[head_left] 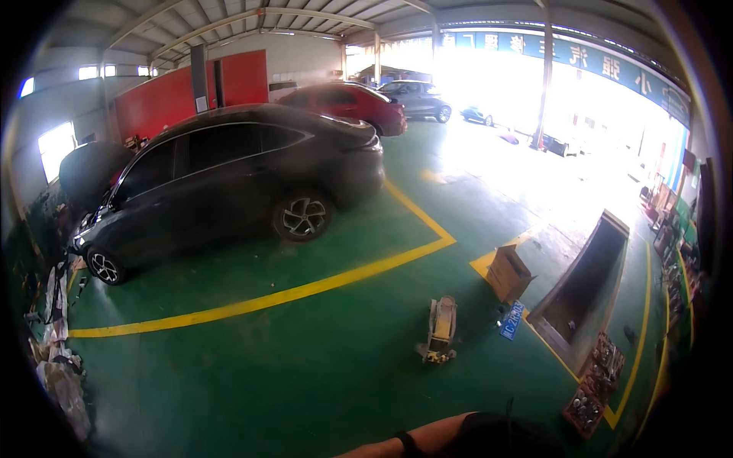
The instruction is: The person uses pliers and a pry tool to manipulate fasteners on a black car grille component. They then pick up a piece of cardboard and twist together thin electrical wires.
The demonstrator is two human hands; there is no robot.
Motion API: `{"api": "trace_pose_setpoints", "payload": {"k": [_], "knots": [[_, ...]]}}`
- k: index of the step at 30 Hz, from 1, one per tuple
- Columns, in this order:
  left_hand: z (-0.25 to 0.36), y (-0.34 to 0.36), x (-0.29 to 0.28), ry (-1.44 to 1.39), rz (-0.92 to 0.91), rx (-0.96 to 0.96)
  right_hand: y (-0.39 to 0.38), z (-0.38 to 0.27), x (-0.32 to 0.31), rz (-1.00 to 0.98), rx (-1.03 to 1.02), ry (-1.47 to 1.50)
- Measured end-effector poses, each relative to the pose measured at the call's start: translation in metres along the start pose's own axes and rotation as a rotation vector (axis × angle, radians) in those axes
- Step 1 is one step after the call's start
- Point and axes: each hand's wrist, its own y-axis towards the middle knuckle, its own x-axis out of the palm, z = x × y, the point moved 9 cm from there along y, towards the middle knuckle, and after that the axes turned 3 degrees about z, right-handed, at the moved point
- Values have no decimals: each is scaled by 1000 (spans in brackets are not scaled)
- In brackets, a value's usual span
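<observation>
Can't tell what the fingers are doing: left hand and right hand are both out of frame. Only one bare forearm [441, 433] shows at the lower edge, black band [408, 443] round the wrist, dark sleeve [504, 439] beside it.

Nearest gear ahead: low yellow floor jack [442, 328] (looks like one, anyway), alone on the green floor [252, 382], a bit right of centre, long axis pointing away from the wearer. Blue plate [512, 320] lies right of it, just below an open cardboard box [508, 273]. Right of those, a long pit [586, 275] is cut into the floor, running away at a slant. At its near end, a red tray [574, 426] full of metal parts, more of the same just behind it.

Left side: dark sedan [206, 187], side-on, nose left, bonnet [93, 169] up. Yellow line [343, 279] on the floor between it and the jack. Red car [328, 99] behind the sedan, grey SUV [416, 101] beyond that, near the bright doorway. Crumpled plastic sheeting [65, 385] at the far left edge.
</observation>
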Motion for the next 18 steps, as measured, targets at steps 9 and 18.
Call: {"api": "trace_pose_setpoints", "payload": {"k": [9, 18], "knots": [[104, 280, -56, 321, -39, 164, 215, -27, -194, 432, 33, 443], [206, 454, -25, 183, -259, 336, 411, -68, -221, 253, 88, 356]]}}
